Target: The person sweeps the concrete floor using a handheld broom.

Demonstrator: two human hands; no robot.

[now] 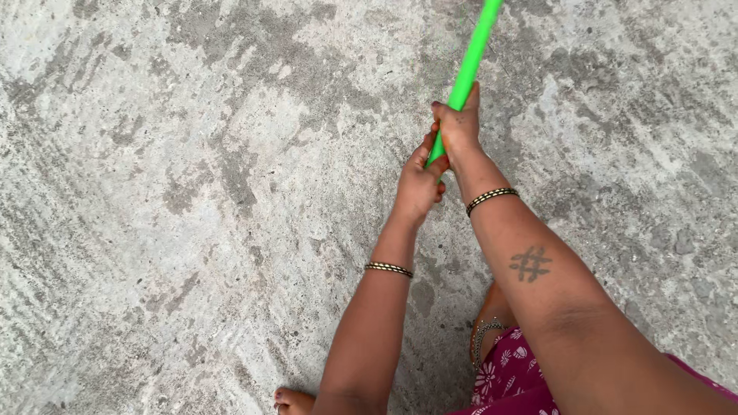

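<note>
Fingers [440,165] of the left hand [419,184] are wrapped tightly around a bright green pole [467,73], and those of the right hand [457,127] are closed around the same pole just beyond, so the two fists sit stacked and touching, the right one farther along the shaft. Both wrists wear thin beaded bangles [492,197], and both forearms reach out from the near right of the view. From the hands the pole slants up and away to the far right and leaves the top edge, so whatever is at its other end cannot be seen. To handle it well, I judge the stacked grip should stay firm with the wrists in line with the shaft, the nearer hand steering and the farther one bearing the load. Below lies a rough, mottled grey concrete floor [192,230]; a bare foot [294,401] and a magenta flowered garment [511,380] show at the near edge.
</note>
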